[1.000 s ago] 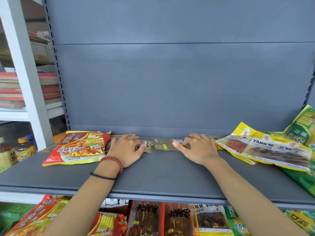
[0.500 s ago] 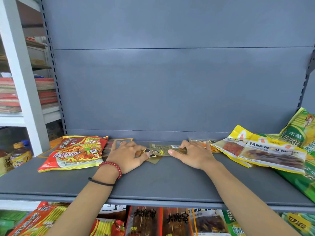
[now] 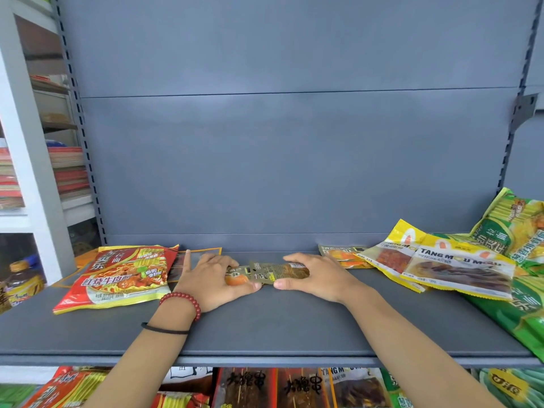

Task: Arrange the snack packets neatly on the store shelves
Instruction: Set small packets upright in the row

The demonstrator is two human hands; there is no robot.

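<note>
On the grey shelf (image 3: 265, 328) | left hand (image 3: 212, 279), right hand (image 3: 318, 276) both pinch small olive packets (image 3: 273, 270) | should square edges before releasing

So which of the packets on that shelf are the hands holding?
The small olive-brown packet in the middle: the left hand and right hand both hold it. The red noodle packet and yellow packet lie at the sides, untouched.

A bottle (image 3: 22, 285) with an orange cap is standing at the far left. Red-edged stacks (image 3: 69, 172) are lying farther back on a white rack (image 3: 35, 178).
</note>
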